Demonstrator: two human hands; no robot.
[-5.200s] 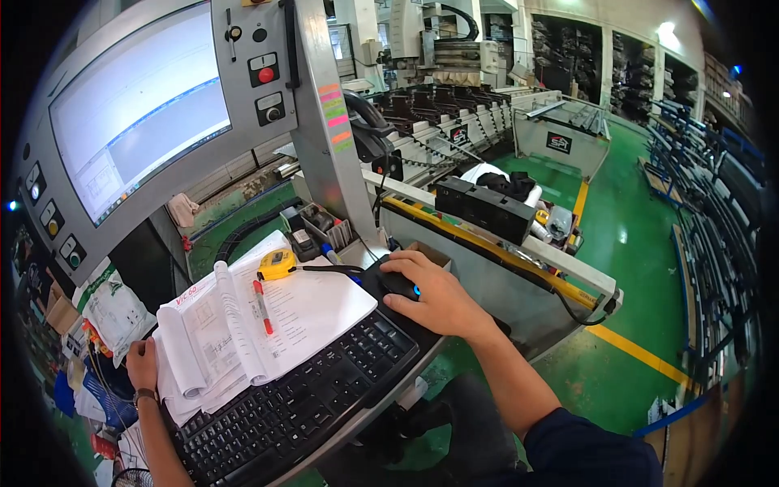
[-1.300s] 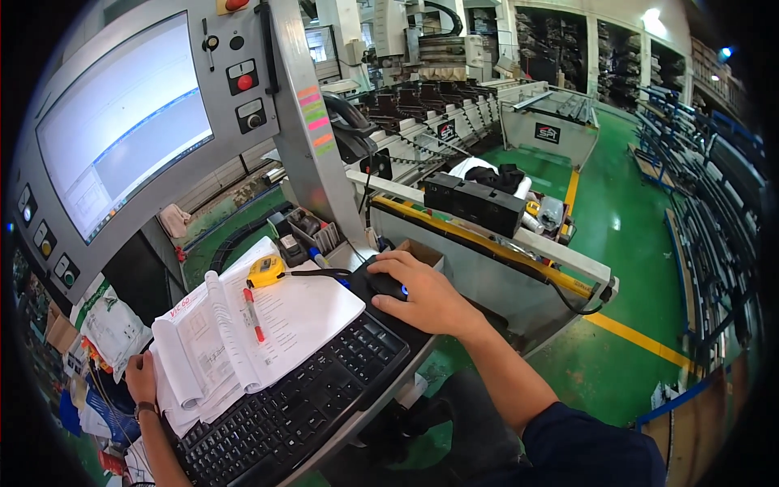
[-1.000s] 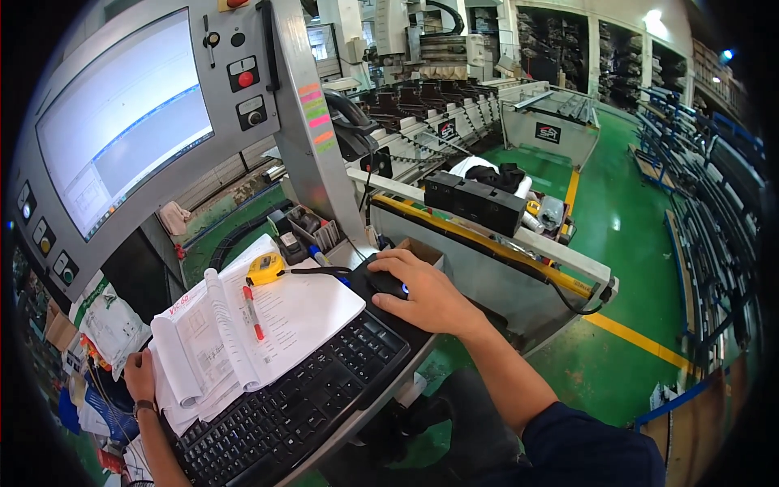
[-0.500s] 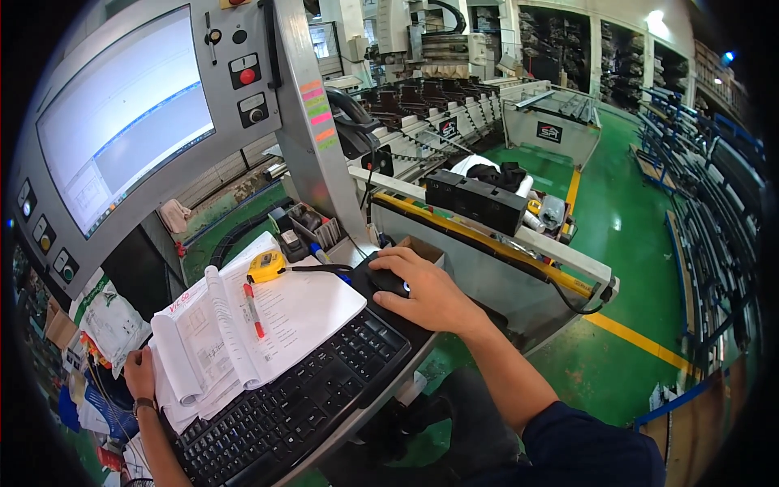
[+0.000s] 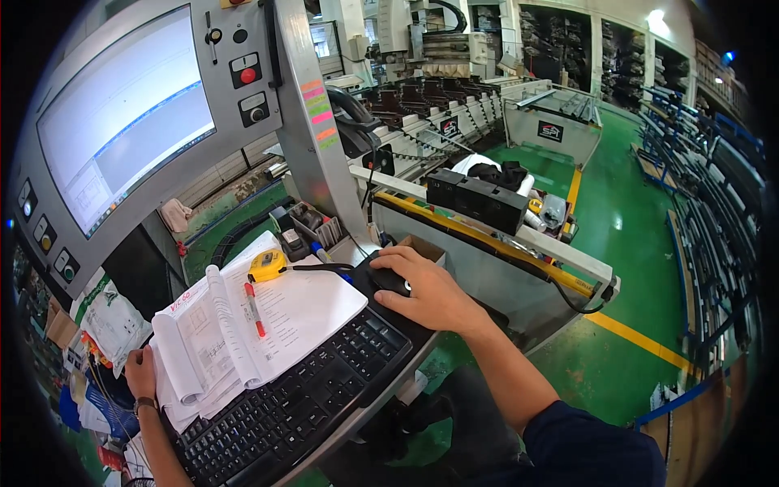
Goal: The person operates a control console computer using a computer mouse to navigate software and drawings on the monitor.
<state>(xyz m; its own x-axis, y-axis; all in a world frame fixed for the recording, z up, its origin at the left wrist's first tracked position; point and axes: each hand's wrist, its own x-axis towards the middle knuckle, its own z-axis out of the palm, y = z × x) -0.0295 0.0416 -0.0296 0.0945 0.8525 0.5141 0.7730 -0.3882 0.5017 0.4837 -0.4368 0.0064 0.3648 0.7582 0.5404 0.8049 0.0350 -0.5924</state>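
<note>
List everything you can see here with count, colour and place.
Screen: one, white and blue, upper left.
Control panel: one, grey, around the screen.
Keyboard: one, black, lower middle.
Papers: several, white, beyond the keyboard.
Tape measure: one, yellow and black, on the papers.
Marker: one, red and white, on the papers.
Mouse: one, black, beyond the keyboard's right end.
Plastic bag: one, white and green, at left.
Box: one, black, right of centre.
Bars: many, mostly grey, right side.
Floor: one, green, right of centre.
Left grip: one, bare, by the papers' left edge.
Right grip: one, bare, on the mouse.
</note>
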